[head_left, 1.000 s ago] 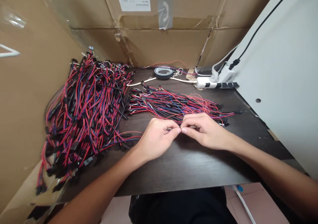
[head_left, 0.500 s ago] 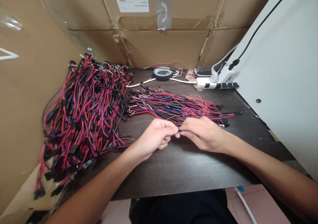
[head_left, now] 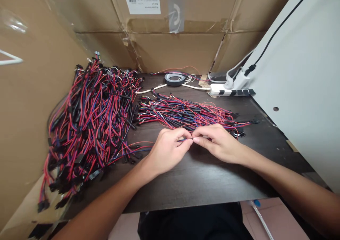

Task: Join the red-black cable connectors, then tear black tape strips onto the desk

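My left hand (head_left: 171,148) pinches a thin wire harness (head_left: 143,149), whose red and blue wires trail left toward the large heap. Fingertip to fingertip with it, my right hand (head_left: 216,140) is closed on the same harness's end. A dark bit shows between the fingertips, mostly covered by them. Just beyond both hands lies a flat bundle of wire harnesses (head_left: 183,110), red, black and blue, with black sleeves and connectors.
A tall heap of wire harnesses (head_left: 92,119) fills the left side of the dark table (head_left: 202,187). Behind the bundle are a roll of black tape (head_left: 174,79) and a white power strip (head_left: 225,89) with plugs. Cardboard (head_left: 175,52) walls the back; a white panel (head_left: 300,77) stands right.
My left hand has turned and regripped, so wire now shows between its thumb and finger. The trailing wires at left have shifted slightly. My right hand stays nearly in place.
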A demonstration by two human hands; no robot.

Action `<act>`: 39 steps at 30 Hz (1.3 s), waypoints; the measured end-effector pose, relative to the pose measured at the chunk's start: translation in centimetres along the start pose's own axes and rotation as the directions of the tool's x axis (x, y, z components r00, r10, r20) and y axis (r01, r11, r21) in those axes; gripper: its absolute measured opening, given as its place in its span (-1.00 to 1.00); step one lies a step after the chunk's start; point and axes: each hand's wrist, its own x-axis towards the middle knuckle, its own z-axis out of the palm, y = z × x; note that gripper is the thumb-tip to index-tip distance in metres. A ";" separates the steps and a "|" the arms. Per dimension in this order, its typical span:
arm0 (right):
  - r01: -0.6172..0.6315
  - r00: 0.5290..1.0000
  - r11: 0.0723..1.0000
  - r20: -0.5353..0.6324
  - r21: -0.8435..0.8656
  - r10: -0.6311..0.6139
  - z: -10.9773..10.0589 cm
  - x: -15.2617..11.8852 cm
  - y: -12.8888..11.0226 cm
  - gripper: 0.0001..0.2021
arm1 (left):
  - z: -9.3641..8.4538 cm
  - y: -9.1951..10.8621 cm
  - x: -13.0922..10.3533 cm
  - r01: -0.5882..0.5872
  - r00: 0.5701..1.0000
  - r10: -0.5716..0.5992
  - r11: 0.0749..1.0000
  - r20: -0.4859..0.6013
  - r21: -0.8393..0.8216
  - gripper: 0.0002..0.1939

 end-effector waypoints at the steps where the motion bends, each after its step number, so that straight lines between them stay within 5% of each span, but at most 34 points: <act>1: 0.004 1.000 1.000 0.008 -0.016 -0.004 0.0 0.0 0.0 -0.79 | 0.0 -0.1 0.0 0.008 1.000 -0.008 1.000 -0.005 0.001 -0.88; 10: 0.062 0.995 0.983 0.088 -0.173 -0.047 0.5 -0.7 0.0 -0.73 | 0.4 -0.3 -0.2 -0.088 0.994 0.076 0.980 0.073 0.176 -0.82; 15: 0.103 0.984 0.957 0.171 -0.270 -0.057 -0.2 -0.7 0.0 -0.76 | -0.1 -0.3 0.2 -0.022 0.987 -0.026 0.956 0.162 0.292 -0.84; 21: 0.158 0.985 0.906 0.122 -0.392 -0.119 -1.6 -2.1 -0.1 -0.73 | -0.5 0.2 -0.2 -0.175 0.967 0.093 0.919 0.237 0.354 -0.73; 32: 0.119 0.986 0.925 -0.070 -0.361 -0.154 -6.7 -8.5 0.3 -0.74 | -2.3 1.8 -1.5 -0.210 0.958 0.119 0.911 0.260 0.356 -0.68; 39: 0.076 0.993 0.928 -0.054 -0.365 -0.103 -5.4 -9.7 1.3 -0.79 | -2.9 0.5 -3.0 -0.221 0.956 0.086 0.841 0.281 0.494 -0.68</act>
